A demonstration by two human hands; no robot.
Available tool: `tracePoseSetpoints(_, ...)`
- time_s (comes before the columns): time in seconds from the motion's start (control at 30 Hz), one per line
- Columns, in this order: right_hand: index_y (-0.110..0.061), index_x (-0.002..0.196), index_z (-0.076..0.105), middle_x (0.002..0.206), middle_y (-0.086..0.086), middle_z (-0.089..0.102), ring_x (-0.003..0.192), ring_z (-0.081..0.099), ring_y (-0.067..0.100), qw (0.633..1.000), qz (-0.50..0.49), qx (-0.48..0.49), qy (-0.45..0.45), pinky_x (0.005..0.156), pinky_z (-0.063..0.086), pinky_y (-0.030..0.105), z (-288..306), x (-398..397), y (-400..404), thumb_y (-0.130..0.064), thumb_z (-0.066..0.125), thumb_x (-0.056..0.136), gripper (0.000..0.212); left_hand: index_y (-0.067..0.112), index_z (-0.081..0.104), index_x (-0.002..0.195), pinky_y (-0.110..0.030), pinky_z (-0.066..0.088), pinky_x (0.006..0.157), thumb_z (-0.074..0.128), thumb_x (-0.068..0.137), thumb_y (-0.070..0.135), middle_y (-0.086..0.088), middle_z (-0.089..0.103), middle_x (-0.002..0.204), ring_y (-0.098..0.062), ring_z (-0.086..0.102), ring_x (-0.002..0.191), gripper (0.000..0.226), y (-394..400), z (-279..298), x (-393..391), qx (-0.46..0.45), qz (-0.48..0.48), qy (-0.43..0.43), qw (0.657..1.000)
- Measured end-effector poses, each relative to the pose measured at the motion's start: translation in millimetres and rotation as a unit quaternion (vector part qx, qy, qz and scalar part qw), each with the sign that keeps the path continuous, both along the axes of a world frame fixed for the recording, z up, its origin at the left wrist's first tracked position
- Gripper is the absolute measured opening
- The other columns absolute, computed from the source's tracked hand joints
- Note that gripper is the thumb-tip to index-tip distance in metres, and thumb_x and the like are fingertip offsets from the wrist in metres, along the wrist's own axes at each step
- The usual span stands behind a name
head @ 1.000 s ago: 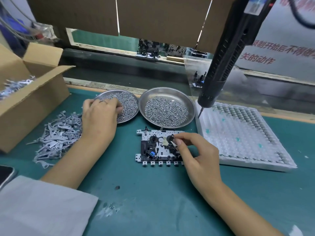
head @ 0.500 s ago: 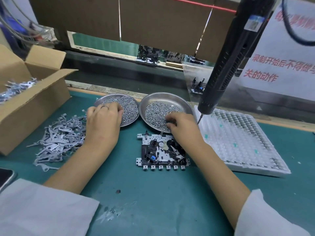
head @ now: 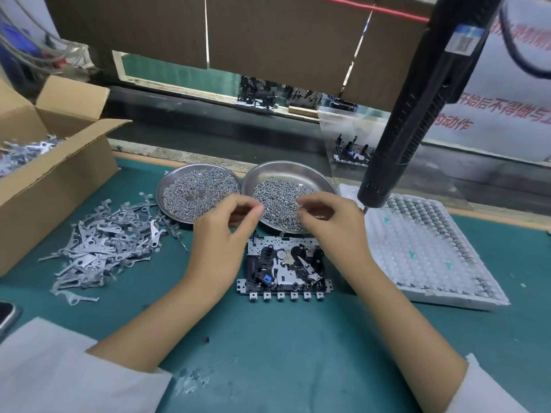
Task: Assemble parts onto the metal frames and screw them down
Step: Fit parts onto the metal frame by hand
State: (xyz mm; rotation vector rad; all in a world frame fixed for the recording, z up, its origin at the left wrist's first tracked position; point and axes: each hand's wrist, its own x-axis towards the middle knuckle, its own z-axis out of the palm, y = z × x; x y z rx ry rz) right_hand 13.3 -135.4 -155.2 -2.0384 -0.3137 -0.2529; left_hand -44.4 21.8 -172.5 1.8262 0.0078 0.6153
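Observation:
The metal frame (head: 283,271), carrying black parts and a blue piece, lies flat on the green mat. Just behind it stand two steel dishes of small screws, a left dish (head: 167,181) and a right dish (head: 293,167). My left hand (head: 220,242) hovers between the dishes above the frame's left end. Its thumb and fingertips are pinched together, blurred, on something tiny like a screw. My right hand (head: 331,226) is over the right dish's near edge, its curled fingers pinching a small screw. A black electric screwdriver (head: 417,114) hangs to the right, tip down.
A pile of grey metal levers (head: 104,242) lies left of the frame, with an open cardboard box (head: 53,180) of more beyond it. A white plastic tray (head: 432,251) with rows of small parts sits at the right. A phone corner (head: 6,314) shows at the left edge.
My left hand has lifted out of the left dish and moved right, toward the frame. My right hand went from the frame to the right dish and now rises slightly from the screws.

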Motion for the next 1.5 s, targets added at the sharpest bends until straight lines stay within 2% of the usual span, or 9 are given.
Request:
tracePoseSetpoints(0.07,-0.025,0.078,0.072,0.074,-0.006,0.072,0.071,0.067,0.008,0.994,0.026,0.089,0.052,0.072,0.056,0.023,3.8,-13.6,-6.1,0.004,0.073,0.076,0.029,0.027,0.066,0.086,-0.009,0.047,0.074,0.067,0.085,0.013,0.015,0.068,0.08,0.004,0.062,0.077,0.015,-5.5,-1.3,-3.1,-0.049,-0.03,0.001,0.998)
tracePoseSetpoints(0.2,-0.02,0.077,0.075,0.072,0.005,0.073,0.067,0.067,0.011,0.972,0.037,0.2,0.119,0.062,0.053,0.018,4.6,-34.1,-18.3,0.006,0.076,0.072,0.027,0.026,0.068,0.087,-0.013,0.048,0.075,0.071,0.08,0.006,0.012,0.072,0.084,-0.003,0.066,0.082,0.022,-16.4,-5.7,-7.4,-0.116,-0.086,-0.005,0.989)
tracePoseSetpoints(0.33,-0.018,0.083,0.075,0.073,0.001,0.071,0.07,0.066,0.01,0.956,0.057,0.236,0.164,0.069,0.055,0.021,0.0,-41.2,-19.3,0.004,0.076,0.072,0.024,0.026,0.068,0.087,-0.016,0.051,0.076,0.074,0.076,0.007,0.01,0.073,0.086,-0.006,0.068,0.084,0.023,-23.1,-9.6,-12.0,-0.108,-0.101,-0.017,0.989)
tracePoseSetpoints(0.5,-0.014,0.086,0.073,0.079,0.005,0.073,0.074,0.068,0.012,0.934,0.098,0.289,0.186,0.066,0.052,0.018,-1.4,-42.8,-17.1,-0.004,0.077,0.068,0.021,0.023,0.068,0.086,-0.016,0.052,0.076,0.077,0.07,0.014,0.007,0.074,0.084,-0.009,0.07,0.085,0.02,-26.1,-10.1,-13.8,-0.133,-0.104,-0.024,0.985)
tracePoseSetpoints(0.57,-0.012,0.089,0.072,0.081,0.007,0.074,0.077,0.069,0.013,0.932,0.104,0.293,0.188,0.069,0.052,0.019,-2.1,-43.6,-17.4,-0.009,0.077,0.065,0.025,0.022,0.068,0.087,-0.015,0.051,0.075,0.077,0.068,0.018,0.006,0.074,0.084,-0.01,0.07,0.085,0.021,-26.5,-9.7,-14.6,-0.142,-0.106,-0.031,0.984)
tracePoseSetpoints(0.63,-0.009,0.091,0.071,0.081,0.008,0.074,0.076,0.07,0.014,0.929,0.11,0.297,0.194,0.069,0.053,0.019,-2.4,-44.3,-17.7,-0.006,0.075,0.067,0.024,0.021,0.068,0.087,-0.015,0.051,0.075,0.076,0.067,0.019,0.006,0.075,0.083,-0.01,0.071,0.085,0.022,-26.6,-9.7,-15.1,-0.141,-0.105,-0.034,0.984)
tracePoseSetpoints(0.83,-0.001,0.093,0.067,0.072,0.014,0.072,0.06,0.069,0.016,0.915,0.12,0.322,0.214,0.059,0.053,0.018,-0.4,-46.6,-18.1,-0.004,0.07,0.072,0.021,0.029,0.068,0.086,-0.011,0.049,0.076,0.075,0.069,0.019,0.012,0.074,0.084,-0.006,0.07,0.086,0.021,-25.7,-9.7,-16.1,-0.107,-0.095,-0.045,0.989)
tracePoseSetpoints(1.13,-0.006,0.092,0.068,0.07,0.012,0.072,0.061,0.069,0.016,0.939,0.109,0.27,0.183,0.06,0.054,0.018,1.5,-47.7,-17.9,0.002,0.068,0.08,0.015,0.029,0.067,0.089,-0.012,0.049,0.079,0.073,0.072,0.022,0.016,0.073,0.087,-0.003,0.07,0.087,0.02,-25.4,-9.0,-17.0,-0.041,-0.095,-0.07,0.992)
tracePoseSetpoints(1.5,-0.011,0.09,0.069,0.068,0.007,0.072,0.062,0.065,0.017,0.945,0.126,0.25,0.168,0.062,0.054,0.02,4.6,-47.0,-19.6,-0.007,0.071,0.071,0.019,0.024,0.068,0.091,-0.011,0.048,0.08,0.074,0.072,0.014,0.013,0.073,0.089,-0.003,0.07,0.086,0.023,-25.4,-8.1,-16.9,-0.034,-0.106,-0.072,0.991)
